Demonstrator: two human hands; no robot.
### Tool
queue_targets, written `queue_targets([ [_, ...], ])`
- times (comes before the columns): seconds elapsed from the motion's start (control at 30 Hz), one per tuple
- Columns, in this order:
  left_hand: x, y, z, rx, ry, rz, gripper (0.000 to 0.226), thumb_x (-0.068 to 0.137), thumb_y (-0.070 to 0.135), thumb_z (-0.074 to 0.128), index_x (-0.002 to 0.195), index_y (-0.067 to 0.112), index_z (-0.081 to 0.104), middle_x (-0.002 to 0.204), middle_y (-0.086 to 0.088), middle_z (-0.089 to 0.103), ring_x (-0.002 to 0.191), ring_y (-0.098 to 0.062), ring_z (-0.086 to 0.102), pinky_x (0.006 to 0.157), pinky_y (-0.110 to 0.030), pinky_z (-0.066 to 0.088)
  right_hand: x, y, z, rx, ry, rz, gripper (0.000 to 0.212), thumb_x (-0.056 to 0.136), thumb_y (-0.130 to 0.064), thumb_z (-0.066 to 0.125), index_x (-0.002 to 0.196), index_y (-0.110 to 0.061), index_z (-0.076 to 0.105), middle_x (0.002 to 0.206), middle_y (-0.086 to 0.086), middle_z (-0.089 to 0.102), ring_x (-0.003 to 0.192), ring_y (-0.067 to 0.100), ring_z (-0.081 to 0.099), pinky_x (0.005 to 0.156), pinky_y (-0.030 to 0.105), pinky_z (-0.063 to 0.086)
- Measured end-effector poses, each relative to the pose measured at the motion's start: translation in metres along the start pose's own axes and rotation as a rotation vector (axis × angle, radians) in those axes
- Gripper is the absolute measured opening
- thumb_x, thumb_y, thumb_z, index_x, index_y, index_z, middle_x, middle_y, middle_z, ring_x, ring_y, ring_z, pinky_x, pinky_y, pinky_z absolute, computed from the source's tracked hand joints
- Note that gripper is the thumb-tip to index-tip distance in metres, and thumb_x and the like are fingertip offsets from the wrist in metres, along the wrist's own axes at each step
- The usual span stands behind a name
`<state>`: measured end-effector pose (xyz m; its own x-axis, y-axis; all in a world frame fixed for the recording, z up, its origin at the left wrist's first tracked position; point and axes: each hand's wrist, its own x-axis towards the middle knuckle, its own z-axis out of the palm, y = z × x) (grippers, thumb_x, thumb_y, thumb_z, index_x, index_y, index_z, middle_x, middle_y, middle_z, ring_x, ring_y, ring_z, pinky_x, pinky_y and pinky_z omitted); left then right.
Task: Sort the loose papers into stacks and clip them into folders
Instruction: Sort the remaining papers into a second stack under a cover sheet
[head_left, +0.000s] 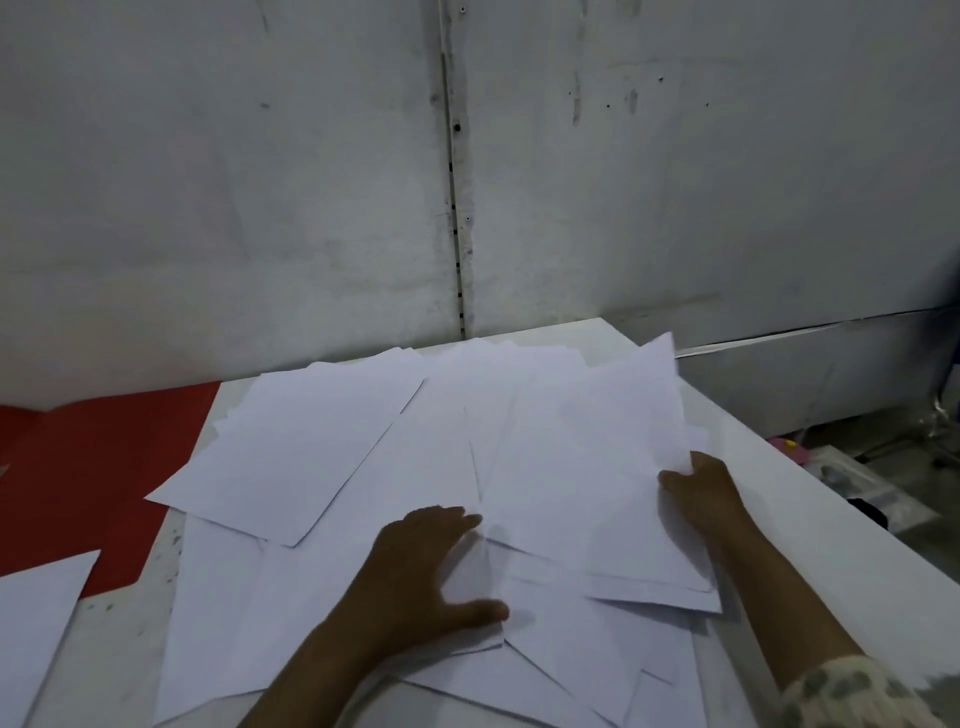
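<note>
Several loose white papers (332, 457) lie spread and overlapping across a white table (810, 499). My left hand (421, 566) lies flat on the papers near the middle, fingers spread and straight, pressing down. My right hand (701, 493) grips the right edge of a sheet (587, 457) that lifts slightly off the pile, with its far corner raised toward the wall. No folder or clip can be made out among the papers.
A red surface (88, 467) lies left of the table, with one more white sheet (36, 629) at the lower left. A grey wall (311, 182) stands right behind the table. Small clutter (841, 473) sits on the floor to the right.
</note>
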<state>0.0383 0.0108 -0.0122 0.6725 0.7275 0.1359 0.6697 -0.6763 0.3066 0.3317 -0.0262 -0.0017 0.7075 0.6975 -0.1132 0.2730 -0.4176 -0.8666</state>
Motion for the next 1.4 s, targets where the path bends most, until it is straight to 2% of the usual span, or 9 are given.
queue_targets([
  [0.13,-0.021,-0.007,-0.005,0.097,-0.071,0.001,0.113,0.047,0.094,0.031,0.144,0.039,0.013,0.145,0.027,-0.002,0.138,0.002,-0.003,0.11,-0.023,-0.004,-0.002,0.011,0.0,0.09,0.061,0.047,0.026,0.089,-0.004,0.046,0.112,0.005,0.055,0.097,0.015,0.059,0.084,0.027,0.054,0.074,0.03,0.039],
  [0.2,-0.023,-0.006,-0.005,0.177,0.004,0.074,0.101,0.057,0.092,0.028,0.14,0.036,0.03,0.148,0.02,0.018,0.137,-0.002,0.019,0.111,-0.026,0.014,-0.004,0.013,0.002,0.154,0.086,0.07,0.028,0.088,-0.003,0.045,0.113,0.005,0.056,0.096,0.012,0.058,0.085,0.027,0.054,0.076,0.029,0.039],
  [0.33,-0.022,-0.006,0.008,0.281,0.197,0.269,0.061,0.076,0.066,0.039,0.108,0.022,0.068,0.112,0.004,0.07,0.097,-0.013,0.069,0.077,-0.025,0.055,-0.01,0.012,0.002,0.215,0.121,0.103,0.028,0.088,-0.002,0.044,0.112,0.005,0.055,0.097,0.011,0.057,0.088,0.031,0.056,0.076,0.029,0.039],
  [0.6,-0.022,-0.018,0.011,0.287,0.462,0.164,0.006,0.076,0.02,0.041,0.082,0.02,0.042,0.054,0.002,0.063,0.035,-0.013,0.054,0.031,-0.015,0.036,-0.017,0.008,-0.002,0.195,0.056,0.114,0.027,0.088,0.003,0.047,0.114,0.007,0.056,0.096,0.011,0.055,0.085,0.024,0.05,0.076,0.029,0.037],
  [0.77,-0.019,-0.024,-0.002,-0.003,0.608,-0.147,0.03,0.088,0.031,0.033,0.083,0.01,0.054,0.054,-0.004,0.06,0.037,-0.019,0.054,0.036,-0.017,0.041,-0.021,0.001,-0.003,0.174,-0.076,0.129,0.029,0.087,0.004,0.056,0.115,0.01,0.055,0.118,0.024,0.059,0.09,0.027,0.051,0.081,0.032,0.041],
  [0.97,0.0,0.023,0.004,-0.001,0.668,-0.037,0.015,0.091,0.029,0.034,0.094,0.023,0.047,0.044,0.003,0.054,0.033,-0.011,0.048,0.043,-0.016,0.033,-0.03,-0.008,0.017,0.102,-0.292,0.1,0.029,0.085,0.001,0.06,0.114,0.002,0.056,0.118,0.021,0.061,0.1,0.034,0.059,0.082,0.036,0.051],
  [1.1,0.014,0.043,0.027,0.033,0.637,0.12,0.034,0.1,0.036,0.016,0.098,0.023,0.047,0.048,0.006,0.058,0.038,-0.005,0.051,0.042,-0.015,0.037,-0.037,-0.016,0.029,0.097,-0.329,0.058,0.033,0.093,-0.013,0.052,0.123,-0.002,0.049,0.124,0.017,0.057,0.1,0.03,0.055,0.085,0.033,0.046],
  [1.27,0.02,0.055,0.047,0.047,0.509,0.37,0.011,0.09,0.035,0.045,0.097,0.027,0.045,0.063,0.015,0.068,0.048,0.001,0.061,0.052,-0.006,0.045,-0.039,-0.022,0.036,0.134,-0.401,0.058,0.059,0.097,-0.049,0.028,0.138,-0.008,0.038,0.14,0.008,0.045,0.127,0.028,0.044,0.11,0.037,0.032],
  [1.4,0.021,0.053,0.055,0.082,0.43,0.479,0.055,0.06,0.035,0.081,0.103,0.026,0.048,0.081,0.011,0.074,0.064,0.0,0.069,0.066,-0.01,0.05,-0.035,-0.024,0.029,0.263,-0.499,0.134,0.048,0.092,-0.054,0.039,0.115,-0.014,0.053,0.116,0.0,0.059,0.108,0.023,0.055,0.106,0.039,0.04],
])
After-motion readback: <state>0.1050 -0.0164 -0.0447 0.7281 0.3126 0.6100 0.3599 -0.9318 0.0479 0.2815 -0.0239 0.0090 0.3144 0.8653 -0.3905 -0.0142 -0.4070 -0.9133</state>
